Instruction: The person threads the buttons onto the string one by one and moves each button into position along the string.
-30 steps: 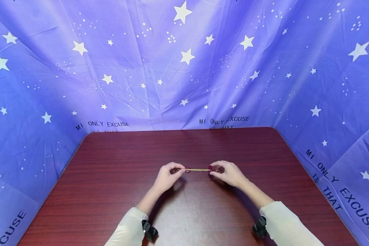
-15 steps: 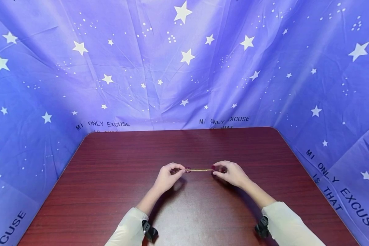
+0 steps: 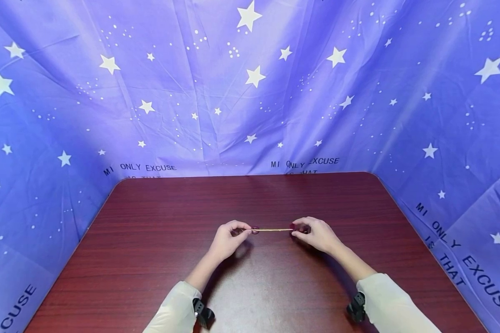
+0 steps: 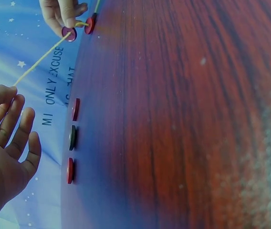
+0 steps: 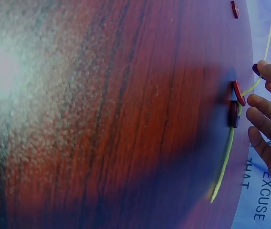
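Between thumb and index finger my left hand (image 3: 228,238) pinches one end of a thin yellow string (image 3: 272,230), which runs taut to the right. My right hand (image 3: 318,235) pinches a dark purple-red button (image 4: 69,34) threaded on that string. Past the right fingers, the string passes through a red button (image 5: 238,93) and a dark button (image 5: 234,114), both standing on edge at the tabletop. The string's loose tail (image 5: 221,171) trails over the table.
The dark red wooden table (image 3: 171,203) has loose buttons under the string: a red button (image 4: 76,109), a dark button (image 4: 72,138) and another red button (image 4: 70,171). A blue starry curtain (image 3: 216,92) encloses the table's back and sides.
My right hand has moved a little to the right with the purple-red button, so the stretch of string between the hands is longer. The left hand has stayed in place.
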The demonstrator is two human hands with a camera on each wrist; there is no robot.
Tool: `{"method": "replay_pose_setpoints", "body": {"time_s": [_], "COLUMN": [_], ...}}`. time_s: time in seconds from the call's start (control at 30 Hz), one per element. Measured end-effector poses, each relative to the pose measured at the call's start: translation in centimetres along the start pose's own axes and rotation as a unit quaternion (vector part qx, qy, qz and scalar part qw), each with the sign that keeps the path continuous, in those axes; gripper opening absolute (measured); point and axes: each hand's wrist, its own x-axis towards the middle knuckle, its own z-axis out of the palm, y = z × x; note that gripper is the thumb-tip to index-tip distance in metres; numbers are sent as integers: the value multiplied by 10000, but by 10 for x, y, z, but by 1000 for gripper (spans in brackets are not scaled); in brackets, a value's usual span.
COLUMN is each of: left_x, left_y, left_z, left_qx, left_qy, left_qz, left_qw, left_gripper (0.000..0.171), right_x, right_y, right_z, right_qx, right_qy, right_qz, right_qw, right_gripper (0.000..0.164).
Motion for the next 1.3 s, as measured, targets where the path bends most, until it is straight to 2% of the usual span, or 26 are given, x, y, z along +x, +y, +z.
{"method": "replay_pose_setpoints", "body": {"time_s": [0.23,0.53,0.8,1.3], "left_x": [0,-2,-2,-2], "left_y": [-1,1,1,-1], "left_z": [1,1,1,1], "left_qx": [-7,64,85,24], "left_qy": [45,157,146,104], "left_qz": [-10,-157,-145,-248], "left_qw": [10000,9997,9998,9996], "left_gripper": [6,6,6,7], "right_x": [0,-1,-1,-4], "right_y": [4,7,9,10], "right_z": [0,1,3,6], "right_qx": [-5,-131,-262,-290], "right_qy": [-7,73,27,49], "right_qz": [71,-45,12,-140], "right_qw": [10000,9999,9997,9995], "right_gripper": [27,25,26,25]}}
